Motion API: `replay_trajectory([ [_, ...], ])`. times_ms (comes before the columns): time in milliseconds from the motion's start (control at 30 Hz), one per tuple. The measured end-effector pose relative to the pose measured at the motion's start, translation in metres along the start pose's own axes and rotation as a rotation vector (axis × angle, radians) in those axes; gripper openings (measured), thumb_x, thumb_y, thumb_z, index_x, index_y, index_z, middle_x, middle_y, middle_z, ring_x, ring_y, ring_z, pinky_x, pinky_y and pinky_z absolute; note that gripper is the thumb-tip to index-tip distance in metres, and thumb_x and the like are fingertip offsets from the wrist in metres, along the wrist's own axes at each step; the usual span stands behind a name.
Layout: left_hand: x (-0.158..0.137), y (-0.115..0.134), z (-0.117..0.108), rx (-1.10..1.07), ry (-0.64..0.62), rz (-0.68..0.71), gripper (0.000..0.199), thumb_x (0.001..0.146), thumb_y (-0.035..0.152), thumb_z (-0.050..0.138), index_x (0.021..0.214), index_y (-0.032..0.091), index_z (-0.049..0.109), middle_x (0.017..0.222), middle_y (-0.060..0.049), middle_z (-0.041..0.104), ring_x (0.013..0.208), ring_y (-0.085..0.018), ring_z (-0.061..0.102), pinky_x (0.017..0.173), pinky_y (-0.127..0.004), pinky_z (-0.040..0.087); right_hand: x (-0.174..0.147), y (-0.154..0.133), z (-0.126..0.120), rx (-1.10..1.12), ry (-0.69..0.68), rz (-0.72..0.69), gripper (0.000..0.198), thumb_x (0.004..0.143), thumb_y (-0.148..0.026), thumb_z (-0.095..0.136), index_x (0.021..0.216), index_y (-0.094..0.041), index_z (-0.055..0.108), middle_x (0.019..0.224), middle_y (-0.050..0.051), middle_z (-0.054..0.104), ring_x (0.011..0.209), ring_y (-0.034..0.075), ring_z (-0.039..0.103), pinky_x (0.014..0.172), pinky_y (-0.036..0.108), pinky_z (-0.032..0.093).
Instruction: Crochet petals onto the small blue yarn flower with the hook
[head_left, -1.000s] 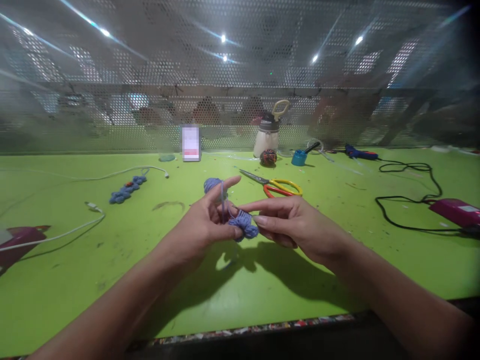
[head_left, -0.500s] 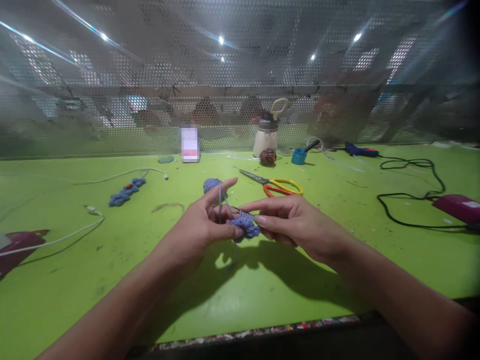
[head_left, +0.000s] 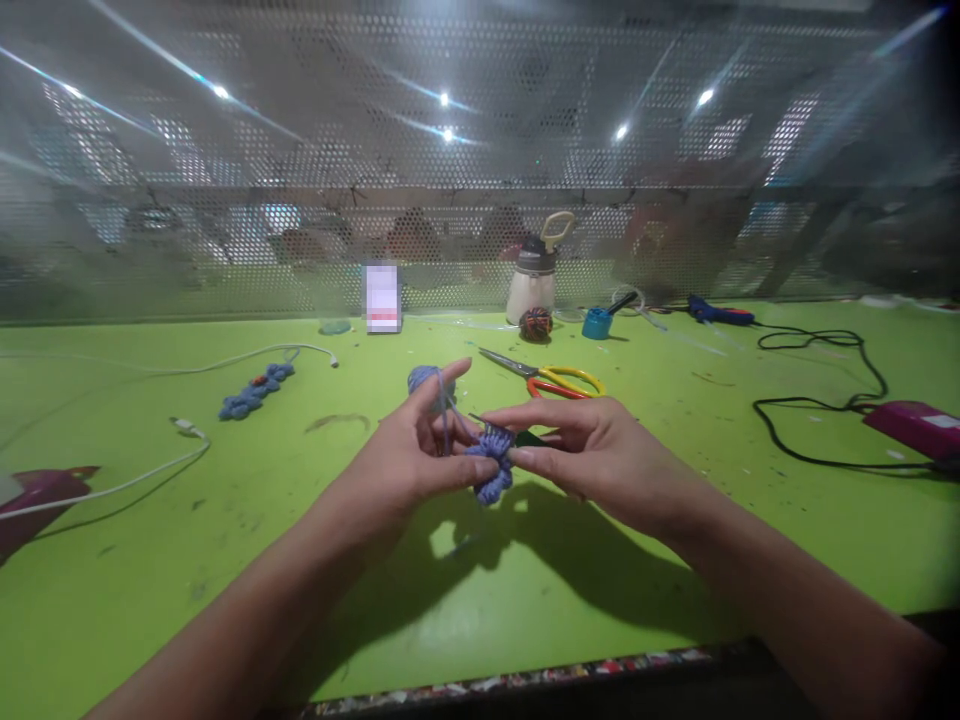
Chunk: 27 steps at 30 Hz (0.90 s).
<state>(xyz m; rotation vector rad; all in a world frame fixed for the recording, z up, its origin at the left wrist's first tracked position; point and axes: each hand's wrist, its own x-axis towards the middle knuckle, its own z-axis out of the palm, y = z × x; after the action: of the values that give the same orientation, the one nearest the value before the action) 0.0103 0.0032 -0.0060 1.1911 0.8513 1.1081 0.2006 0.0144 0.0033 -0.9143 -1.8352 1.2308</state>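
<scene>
Between my hands is a small purple-blue crochet piece (head_left: 493, 484) with rounded petals. My left hand (head_left: 409, 445) pinches it between thumb and fingers, its index finger raised with a strand of yarn running over it. In my right hand (head_left: 592, 445) is a crochet hook (head_left: 532, 438); its thin tip passes through loops at the top of the piece, and a dark green part shows between thumb and index finger. Behind my left hand lies a ball of purple-blue yarn (head_left: 422, 377), partly hidden by the fingers. Scissors (head_left: 551, 380) with yellow and red handles lie just beyond my right hand.
On the green table (head_left: 247, 560) stand a phone (head_left: 383, 300), a bottle (head_left: 531, 285), a multicoloured yarn ball (head_left: 536, 324) and a blue pot (head_left: 597, 323). A finished-looking blue crochet strip (head_left: 256, 391) and white cables lie left. A glue gun (head_left: 718, 311) and a magenta box (head_left: 911, 430) are right.
The crochet piece has turned in my left fingers, so its petals now hang lower. More of the hook's green part shows. The whole view has shifted slightly.
</scene>
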Motion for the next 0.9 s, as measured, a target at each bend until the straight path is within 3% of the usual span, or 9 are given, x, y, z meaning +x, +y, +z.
replay_trajectory([
  [133, 0.0, 0.009, -0.004, -0.019, 0.08, 0.014, 0.073, 0.069, 0.019, 0.068, 0.139, 0.014, 0.047, 0.087, -0.006, 0.068, 0.076, -0.017, 0.061, 0.064, -0.027, 0.046, 0.001, 0.0, -0.001, 0.056, 0.026, 0.027, 0.034, 0.077, -0.015, 0.068, 0.111, -0.016, 0.075, 0.063, -0.001, 0.06, 0.046, 0.004, 0.031, 0.04, 0.021, 0.02],
  [267, 0.006, 0.013, -0.014, 0.138, 0.131, 0.023, 0.065, 0.073, 0.022, 0.055, 0.137, 0.009, 0.048, 0.086, -0.009, 0.07, 0.07, -0.018, 0.062, 0.061, -0.028, 0.044, 0.001, 0.003, -0.003, 0.127, 0.006, 0.055, 0.036, 0.075, -0.015, 0.071, 0.111, -0.015, 0.075, 0.062, -0.001, 0.06, 0.044, 0.003, 0.03, 0.039, 0.02, 0.018],
  [400, 0.012, 0.013, -0.023, 0.694, 0.26, 0.143, 0.064, 0.071, 0.02, 0.059, 0.135, 0.015, 0.054, 0.08, -0.004, 0.069, 0.061, -0.016, 0.056, 0.055, -0.028, 0.036, 0.001, 0.008, -0.007, 0.181, -0.076, 0.049, 0.038, 0.076, -0.02, 0.075, 0.113, -0.018, 0.074, 0.061, 0.0, 0.062, 0.043, 0.003, 0.029, 0.038, 0.019, 0.019],
  [500, 0.011, 0.017, -0.027, 1.015, 0.404, 0.209, 0.032, 0.071, 0.028, 0.064, 0.099, 0.016, 0.075, 0.062, -0.001, 0.061, 0.053, -0.015, 0.045, 0.054, -0.029, 0.029, 0.002, 0.01, -0.009, 0.226, -0.139, 0.039, 0.036, 0.075, -0.02, 0.076, 0.111, -0.019, 0.075, 0.062, 0.0, 0.064, 0.043, 0.003, 0.029, 0.038, 0.019, 0.019],
  [533, 0.01, 0.019, -0.028, 1.003, 0.404, 0.193, 0.019, 0.071, 0.03, 0.065, 0.079, 0.016, 0.076, 0.055, -0.001, 0.057, 0.052, -0.014, 0.042, 0.053, -0.029, 0.026, 0.003, 0.011, -0.01, 0.236, -0.157, 0.038, 0.036, 0.075, -0.02, 0.077, 0.111, -0.019, 0.075, 0.061, 0.0, 0.063, 0.043, 0.002, 0.029, 0.038, 0.019, 0.019],
  [600, 0.008, 0.024, -0.029, 0.81, 0.285, 0.122, 0.021, 0.07, 0.027, 0.064, 0.052, 0.017, 0.067, 0.048, -0.001, 0.05, 0.051, -0.014, 0.039, 0.052, -0.029, 0.025, 0.004, 0.012, -0.01, 0.246, -0.18, 0.04, 0.035, 0.075, -0.02, 0.077, 0.11, -0.019, 0.075, 0.062, 0.0, 0.064, 0.043, 0.002, 0.029, 0.038, 0.019, 0.019],
  [700, 0.004, 0.028, -0.03, 0.472, 0.075, 0.108, 0.029, 0.069, 0.024, 0.057, 0.041, 0.018, 0.058, 0.052, -0.003, 0.052, 0.057, -0.014, 0.044, 0.057, -0.029, 0.034, 0.004, 0.013, -0.009, 0.242, -0.17, 0.044, 0.035, 0.076, -0.021, 0.077, 0.111, -0.019, 0.075, 0.062, -0.001, 0.064, 0.042, 0.002, 0.029, 0.038, 0.019, 0.019],
  [800, 0.001, 0.027, -0.025, 0.085, 0.013, 0.105, 0.027, 0.069, 0.027, 0.058, 0.045, 0.016, 0.063, 0.067, -0.006, 0.06, 0.069, -0.016, 0.052, 0.067, -0.03, 0.044, 0.004, 0.014, -0.008, 0.237, -0.151, 0.037, 0.036, 0.076, -0.021, 0.076, 0.112, -0.021, 0.074, 0.061, -0.002, 0.062, 0.042, 0.003, 0.028, 0.038, 0.019, 0.018],
  [900, -0.003, 0.021, -0.017, -0.205, -0.031, 0.037, 0.02, 0.069, 0.029, 0.066, 0.078, 0.015, 0.078, 0.08, -0.006, 0.063, 0.079, -0.017, 0.055, 0.071, -0.029, 0.047, 0.003, 0.014, -0.005, 0.242, -0.131, 0.03, 0.037, 0.077, -0.022, 0.076, 0.114, -0.021, 0.074, 0.06, -0.002, 0.061, 0.043, 0.003, 0.029, 0.038, 0.02, 0.019],
])
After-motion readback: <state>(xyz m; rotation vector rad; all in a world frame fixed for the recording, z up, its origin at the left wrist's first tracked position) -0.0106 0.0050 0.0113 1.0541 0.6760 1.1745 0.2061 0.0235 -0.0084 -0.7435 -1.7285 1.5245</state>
